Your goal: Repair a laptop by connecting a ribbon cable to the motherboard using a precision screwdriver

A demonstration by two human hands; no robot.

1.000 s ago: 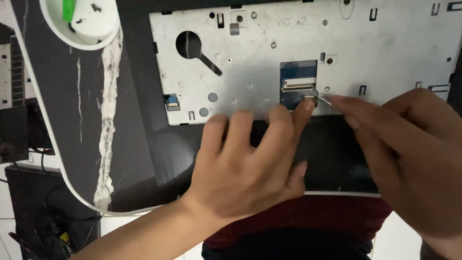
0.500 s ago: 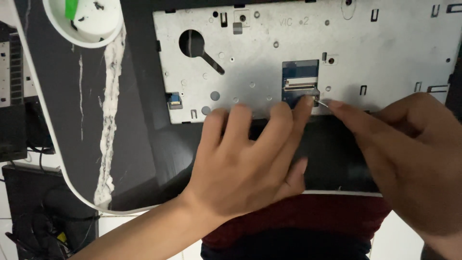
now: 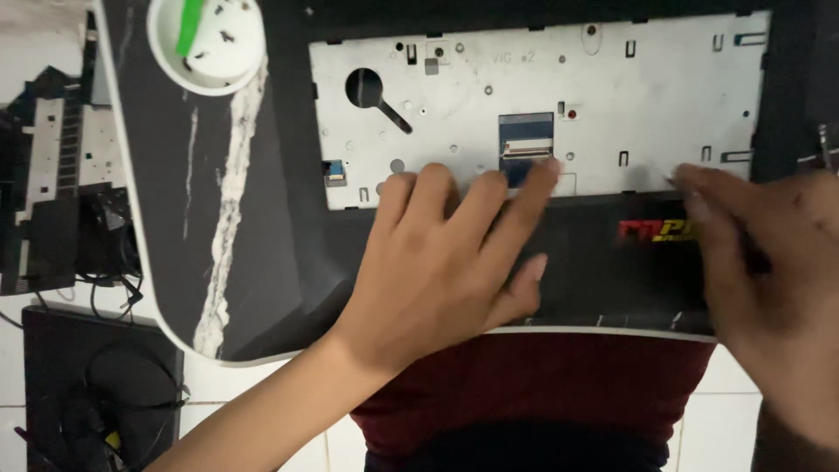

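Head camera looks straight down at a black-and-white marbled table (image 3: pixel 166 218) on which a laptop palmrest shell (image 3: pixel 603 262) lies inner side up, its grey metal keyboard backing plate (image 3: pixel 629 96) filling the upper half. The left hand (image 3: pixel 446 262) lies flat and spread on the shell, palm down, holding nothing; its fingertips reach the lower edge of the metal plate, and the longest finger touches the blue ribbon-cable connector (image 3: pixel 526 149) that sits just above the knuckles, at the middle of the plate. The right hand (image 3: pixel 769 262) is to the right of the left one, well apart from it, resting over the black part of the shell near its right end; it is blurred, its fingers lie loosely together pointing toward the plate's lower edge, and whether something thin is pinched between them cannot be told. Between the two hands a red-and-yellow sticker (image 3: pixel 655 230) shows on the black plastic. Far to the upper left of the left hand stands a white round cup (image 3: pixel 207 44) holding small dark screws and a green item. Beyond the table's left edge lie dark dismantled parts and cables (image 3: pixel 61 201) on a white tiled floor.
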